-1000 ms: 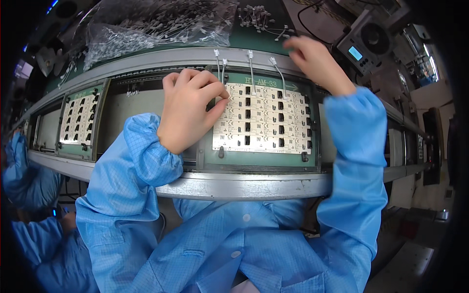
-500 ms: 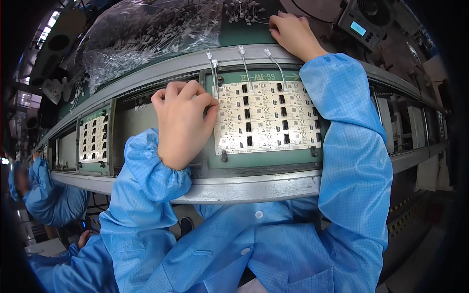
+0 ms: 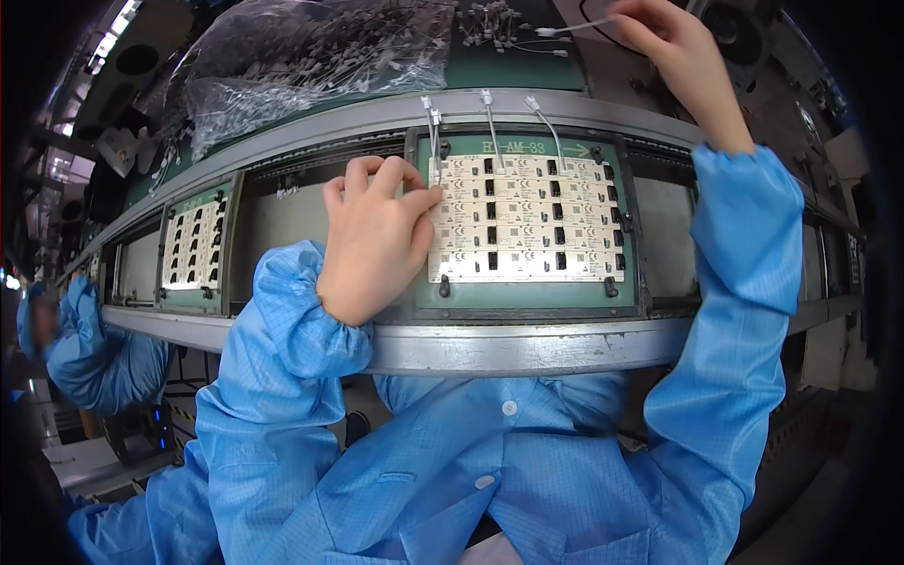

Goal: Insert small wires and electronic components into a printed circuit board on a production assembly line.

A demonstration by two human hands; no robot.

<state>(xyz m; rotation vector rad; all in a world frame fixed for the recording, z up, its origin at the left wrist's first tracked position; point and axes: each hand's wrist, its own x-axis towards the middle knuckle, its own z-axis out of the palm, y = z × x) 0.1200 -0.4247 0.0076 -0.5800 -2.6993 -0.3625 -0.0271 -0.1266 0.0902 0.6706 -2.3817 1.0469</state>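
Note:
A panel of white printed circuit boards with black components lies in a green fixture. At its left edge my left hand is closed, fingers curled, its fingertips by the lower ends of white cables; anything between them is hidden. Two more white cables stand up from the panel's top edge, a middle one and a right one. Beyond the rail, raised at the upper right, my right hand pinches a white connector cable, its plug pointing left.
A clear plastic bag of cables lies behind the metal rail, with loose cables beside it. Further left on the line sits another filled fixture. A person in blue works at the far left.
My right hand has lifted from beside the loose cables, up and to the right, and now a white connector cable hangs out of its fingers. My left hand stays at the panel's left edge.

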